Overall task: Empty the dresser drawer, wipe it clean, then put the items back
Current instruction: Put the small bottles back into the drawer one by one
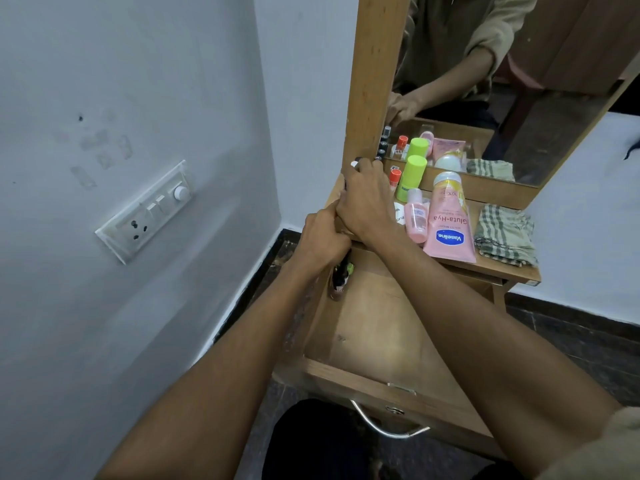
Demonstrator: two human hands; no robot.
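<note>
A: The drawer [374,327] is pulled right out below the worktop [502,268], a plain pale wood box with a curved metal handle [384,427] on its front. Its floor looks nearly bare; a few small dark items [341,271] sit in the far left corner, too tucked under the hand to tell what they are.

B: And the hands?

A: The left hand [322,237] is curled at the worktop's left edge, right above that corner; whether it grips anything I cannot tell. The right hand [367,199] lies on the worktop's back left corner, fingers closed around small dark tubes with a white cap poking out.

B: Count the worktop for me.

A: One pink Vaseline tube [448,220] lying flat, cap toward the mirror [502,81]. One small pink bottle [416,216] just beside it. One green-capped bottle [412,176] upright, one little orange-capped tube [394,178] next to it. One folded checked cloth [505,235] on the right end. One white card [400,214] peeking out by the wrist.

B: Beyond the dresser?

A: One switch panel [145,211] on the grey wall.
</note>
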